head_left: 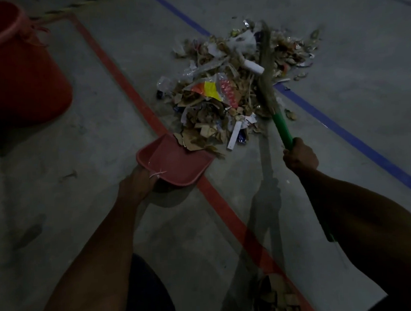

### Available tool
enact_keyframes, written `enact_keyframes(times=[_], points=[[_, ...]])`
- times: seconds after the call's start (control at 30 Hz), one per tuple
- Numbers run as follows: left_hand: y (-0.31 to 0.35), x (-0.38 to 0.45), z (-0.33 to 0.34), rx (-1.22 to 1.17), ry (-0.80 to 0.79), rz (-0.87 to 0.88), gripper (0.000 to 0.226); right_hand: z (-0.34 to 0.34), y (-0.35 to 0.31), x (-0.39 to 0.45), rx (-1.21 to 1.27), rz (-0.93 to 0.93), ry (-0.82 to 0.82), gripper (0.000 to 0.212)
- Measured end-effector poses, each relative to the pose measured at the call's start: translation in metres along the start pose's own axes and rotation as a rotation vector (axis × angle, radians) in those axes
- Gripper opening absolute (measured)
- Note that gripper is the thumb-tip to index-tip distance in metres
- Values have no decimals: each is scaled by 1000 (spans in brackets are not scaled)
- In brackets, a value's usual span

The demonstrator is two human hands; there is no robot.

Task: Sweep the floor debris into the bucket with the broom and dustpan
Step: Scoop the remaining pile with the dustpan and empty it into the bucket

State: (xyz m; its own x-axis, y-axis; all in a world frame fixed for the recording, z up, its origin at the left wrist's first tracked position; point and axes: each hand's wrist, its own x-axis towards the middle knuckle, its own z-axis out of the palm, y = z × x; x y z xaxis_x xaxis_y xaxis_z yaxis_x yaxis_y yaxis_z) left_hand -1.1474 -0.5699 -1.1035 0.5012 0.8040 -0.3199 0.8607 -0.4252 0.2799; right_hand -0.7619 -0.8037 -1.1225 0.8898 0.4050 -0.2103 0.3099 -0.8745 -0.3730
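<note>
On concrete floor [337,39]: debris pile [231,86], red bucket [14,78] well apart. Left hand [139,185] gripping red dustpan [173,162] at pile's near edge. Right hand [300,156] gripping green-handled broom [266,62], bristles on pile.

The grey floor [337,39] bore red and blue tape lines, a debris pile [231,88] at centre, and a red bucket [14,71] upper left.
</note>
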Motion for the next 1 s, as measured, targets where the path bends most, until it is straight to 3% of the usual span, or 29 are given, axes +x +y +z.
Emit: enact_keyframes(times=[0.63,1.0], points=[[31,79,-4,98,-67,36,62,35,10,-16,-25,-294,-270,43],[43,64,-1,91,-32,92,47,28,31,-58,-15,-331,-302,51]])
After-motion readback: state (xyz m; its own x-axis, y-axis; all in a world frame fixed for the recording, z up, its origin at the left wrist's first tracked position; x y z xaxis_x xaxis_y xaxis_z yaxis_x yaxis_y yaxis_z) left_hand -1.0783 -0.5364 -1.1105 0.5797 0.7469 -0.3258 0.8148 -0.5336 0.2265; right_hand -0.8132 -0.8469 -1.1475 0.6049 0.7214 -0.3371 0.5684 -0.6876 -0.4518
